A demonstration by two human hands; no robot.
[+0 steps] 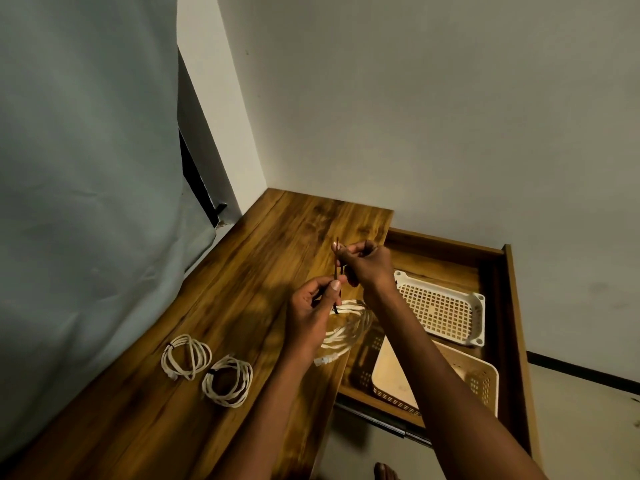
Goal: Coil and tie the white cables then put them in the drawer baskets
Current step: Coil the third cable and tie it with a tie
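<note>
Fingers of the left hand [313,308] are curled narrow, thumb and forefinger pinching the lower run of a black cable tie [336,271]; the right hand [367,263], just above and to its right, pinches the tie's upper end between curled fingertips. That tie stands nearly upright, its long axis running from the right hand down past the left thumb to the coiled white cable [348,329], where it loops round the strands. This coil hangs directly below both hands, over the right edge of the wooden desktop [221,289], with a connector dangling at its lower end. The left hand is the nearer one to the coil, so I judge it steadies the loop while the right draws the tail upward to cinch it.

Further left on the desktop lie two finished coils [187,356] [227,381] side by side, each bound with a dark tie. To the right, the open drawer [516,306] holds a white perforated basket [440,308] at the back and a beige basket [481,379] nearer the front, both apparently holding no cables. A grey curtain [86,202] hangs at the left and a plain white wall [450,116] closes the corner behind
</note>
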